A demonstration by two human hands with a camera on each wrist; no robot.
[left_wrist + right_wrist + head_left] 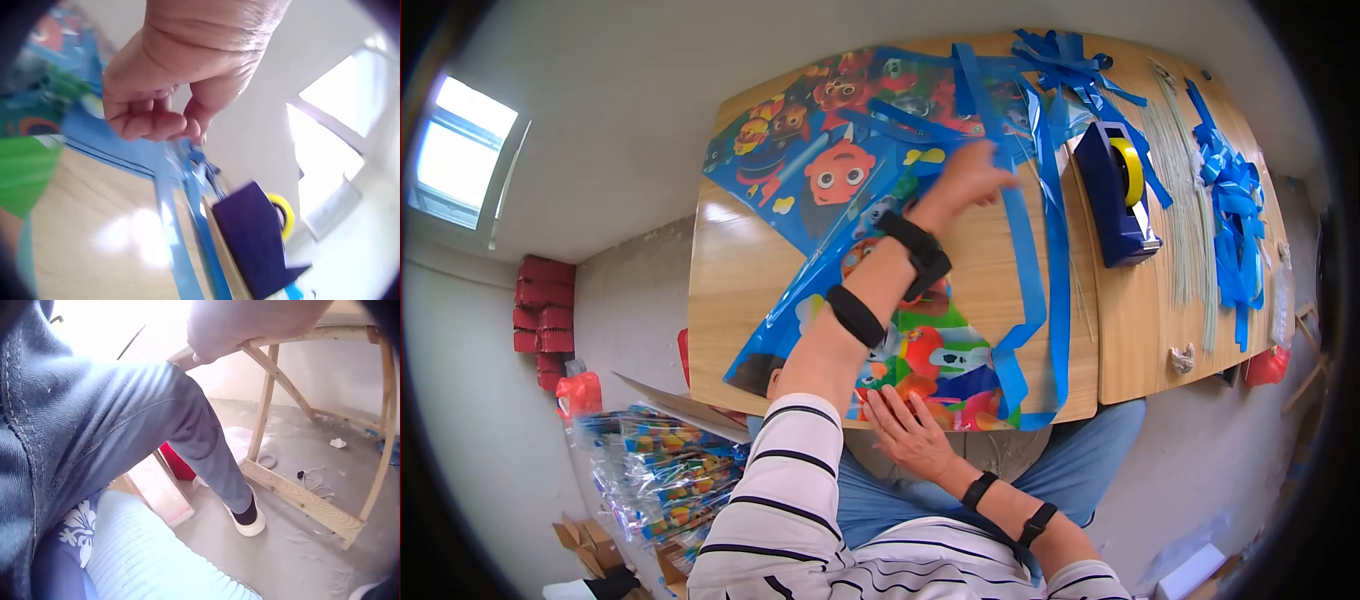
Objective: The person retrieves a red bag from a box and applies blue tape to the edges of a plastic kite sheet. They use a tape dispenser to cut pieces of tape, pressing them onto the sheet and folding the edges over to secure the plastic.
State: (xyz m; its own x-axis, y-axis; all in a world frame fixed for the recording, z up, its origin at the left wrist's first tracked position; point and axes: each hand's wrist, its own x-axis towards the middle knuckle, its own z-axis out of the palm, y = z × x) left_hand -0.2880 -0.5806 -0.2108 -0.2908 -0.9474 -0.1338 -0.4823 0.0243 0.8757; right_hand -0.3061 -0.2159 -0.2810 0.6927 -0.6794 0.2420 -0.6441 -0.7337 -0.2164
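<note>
My left hand (968, 182) reaches across the table, over the printed plastic sheet (840, 175) and beside a long blue ribbon (1028, 270). In the left wrist view the fingers of this hand (178, 81) are bent and the thumb tip meets the forefinger, overlapping the ribbon; I cannot tell whether anything is pinched there. My right hand (910, 430) lies with fingers extended on the near edge of the colourful sheet, its wrist just off the table. Only a blurred part of that hand (250, 325) shows at the top of the right wrist view.
Right of the ribbon stands a dark blue tape dispenser (1105, 200) with a yellow core. Thin pale sticks (1185, 200) and bundled blue ribbons (1238, 210) lie farther right. Shiny printed packs (665, 470) sit on the floor at left. A wooden frame (306, 503) stands on the floor.
</note>
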